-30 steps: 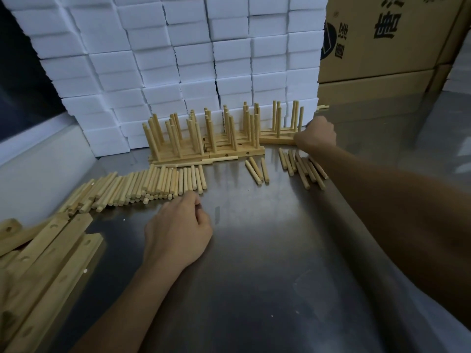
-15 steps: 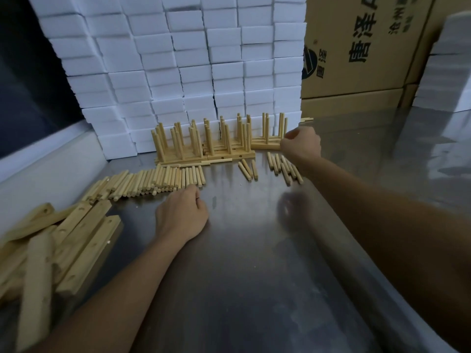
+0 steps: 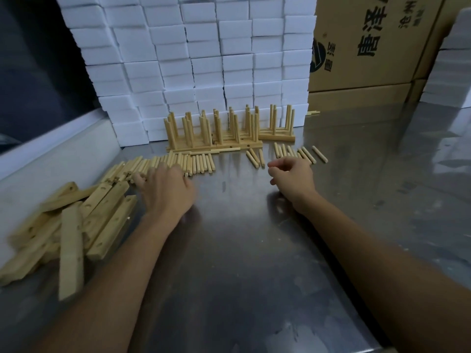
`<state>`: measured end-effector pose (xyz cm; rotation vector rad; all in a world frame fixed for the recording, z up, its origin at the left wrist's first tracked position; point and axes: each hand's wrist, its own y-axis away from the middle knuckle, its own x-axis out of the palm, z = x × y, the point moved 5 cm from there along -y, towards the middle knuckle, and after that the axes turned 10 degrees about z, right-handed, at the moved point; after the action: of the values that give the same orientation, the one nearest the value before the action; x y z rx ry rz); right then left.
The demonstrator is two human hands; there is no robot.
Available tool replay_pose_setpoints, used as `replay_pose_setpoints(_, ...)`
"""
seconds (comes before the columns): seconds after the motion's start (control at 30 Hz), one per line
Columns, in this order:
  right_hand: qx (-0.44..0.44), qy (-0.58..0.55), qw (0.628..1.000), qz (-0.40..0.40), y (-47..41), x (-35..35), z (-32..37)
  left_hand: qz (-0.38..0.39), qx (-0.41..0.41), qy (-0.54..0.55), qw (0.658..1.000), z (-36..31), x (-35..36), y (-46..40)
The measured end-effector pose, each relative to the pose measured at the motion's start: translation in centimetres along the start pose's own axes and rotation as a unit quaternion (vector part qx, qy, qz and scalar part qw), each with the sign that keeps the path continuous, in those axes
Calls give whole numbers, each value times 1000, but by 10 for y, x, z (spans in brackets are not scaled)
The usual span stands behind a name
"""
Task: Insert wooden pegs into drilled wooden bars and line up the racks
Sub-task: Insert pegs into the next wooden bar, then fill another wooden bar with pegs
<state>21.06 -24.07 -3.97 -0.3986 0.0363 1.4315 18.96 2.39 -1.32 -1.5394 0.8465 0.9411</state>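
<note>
- The left hand [image 3: 165, 192] lies palm down on the tabletop [image 3: 249, 250], its fingers spread and reaching into the long row of loose pegs [image 3: 163, 165]; the fingertips touch the pegs, but motion blur hides whether any peg is pinched.
- The right hand [image 3: 293, 174] rests near the middle of the tabletop with its fingers loosely curled; it appears to hold nothing.
- A small group of pegs [image 3: 295, 152] lies just beyond the right hand, and three more pegs [image 3: 254, 157] lie between the two groups.
- The finished racks [image 3: 224, 133], bars with upright pegs, stand in a line at the back, against a wall of white foam blocks [image 3: 204, 59].
- A pile of drilled bars [image 3: 74, 222] lies at the left, just beside the left hand.
- Cardboard boxes [image 3: 369, 47] with printed characters stand at the back right.
- One stray peg [image 3: 313, 112] lies at the foot of the boxes.
</note>
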Motion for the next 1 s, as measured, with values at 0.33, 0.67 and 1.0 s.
replay_pose_setpoints(0.33,-19,83,995,59,-2,9,-4,107,-175,-56,977,52,-1,-4)
replay_pose_setpoints(0.67,-24,130,987,87,2,13,-2,72,-154,-25,985,54,-2,-5)
replay_pose_setpoints(1.0,-12,130,988,87,3,13,-2,80,-132,6,988,49,-1,-1)
